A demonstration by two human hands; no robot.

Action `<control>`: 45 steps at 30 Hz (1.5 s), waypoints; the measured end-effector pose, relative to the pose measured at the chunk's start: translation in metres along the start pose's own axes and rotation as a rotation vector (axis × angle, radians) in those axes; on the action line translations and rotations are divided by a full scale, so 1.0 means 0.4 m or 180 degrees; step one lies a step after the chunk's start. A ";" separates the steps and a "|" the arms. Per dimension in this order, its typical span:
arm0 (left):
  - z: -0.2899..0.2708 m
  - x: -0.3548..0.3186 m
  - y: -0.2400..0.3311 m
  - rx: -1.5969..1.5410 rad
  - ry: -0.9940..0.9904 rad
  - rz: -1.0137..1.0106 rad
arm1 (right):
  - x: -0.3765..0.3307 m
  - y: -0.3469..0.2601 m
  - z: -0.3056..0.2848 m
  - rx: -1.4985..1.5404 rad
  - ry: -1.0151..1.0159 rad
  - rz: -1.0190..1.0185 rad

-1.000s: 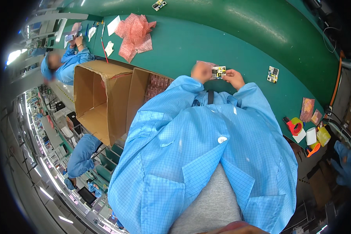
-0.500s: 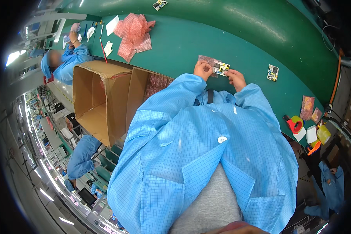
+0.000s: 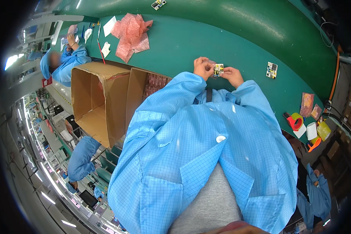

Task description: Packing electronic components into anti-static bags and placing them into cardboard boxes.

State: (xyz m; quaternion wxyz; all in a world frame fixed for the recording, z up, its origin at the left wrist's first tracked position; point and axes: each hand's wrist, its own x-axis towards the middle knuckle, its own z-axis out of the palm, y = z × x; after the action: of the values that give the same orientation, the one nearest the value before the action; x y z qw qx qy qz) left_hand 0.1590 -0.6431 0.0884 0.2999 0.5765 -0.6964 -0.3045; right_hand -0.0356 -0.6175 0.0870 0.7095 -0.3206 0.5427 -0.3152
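Note:
Over the green table, my left hand (image 3: 202,69) is closed on a pink bubble-wrap bag (image 3: 210,62), which mostly hides behind its fingers. A small circuit board (image 3: 218,69) with yellow and dark parts sits at the bag's mouth, its left portion covered by the bag and my fingers. My right hand (image 3: 234,77) pinches the board's right end. A second circuit board (image 3: 272,70) lies apart on the table to the right, and another circuit board (image 3: 158,4) is at the far edge.
Crumpled pink bubble wrap (image 3: 132,34) lies at far left. An open cardboard box (image 3: 101,103) stands left of me, beside bubble-wrapped packs (image 3: 156,84). Tape rolls (image 3: 295,121), pink bags (image 3: 307,104) and an orange-handled tool (image 3: 314,145) sit at right. A co-worker (image 3: 66,62) works at left.
The board has gone further left into the bubble-wrap bag, so less of it shows. My right hand has moved slightly left with it, and my left hand's fingers have shifted over the bag.

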 end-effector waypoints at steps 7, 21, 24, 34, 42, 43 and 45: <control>-0.001 0.005 0.002 -0.0167 -0.0007 -0.0159 | 0.007 0.018 0.003 0.0271 0.0722 0.0346; 0.004 0.050 0.029 0.0306 0.0526 0.0622 | -0.020 -0.028 0.019 0.0119 0.0757 0.0545; 0.006 0.041 0.037 -0.0051 0.0306 0.0349 | -0.016 -0.007 0.019 0.0735 0.1062 0.0551; 0.029 0.056 0.061 -0.0168 0.0151 0.0516 | 0.005 0.002 0.015 0.0569 0.1327 0.0398; 0.033 0.098 0.084 0.0237 0.0387 0.0818 | -0.018 -0.020 0.002 0.0626 0.1562 -0.0302; 0.031 0.102 0.097 0.0119 0.0306 0.0738 | -0.039 -0.045 0.002 0.0718 0.1769 0.0019; 0.027 0.106 0.115 0.0000 0.0186 0.0678 | -0.025 -0.028 0.006 0.0697 0.1901 -0.0051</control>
State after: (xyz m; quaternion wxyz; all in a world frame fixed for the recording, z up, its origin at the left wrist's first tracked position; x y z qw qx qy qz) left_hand 0.1153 -0.6772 0.1198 0.3507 0.5078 -0.7447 -0.2540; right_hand -0.0364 -0.6160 0.1021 0.5466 -0.1398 0.6872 -0.4575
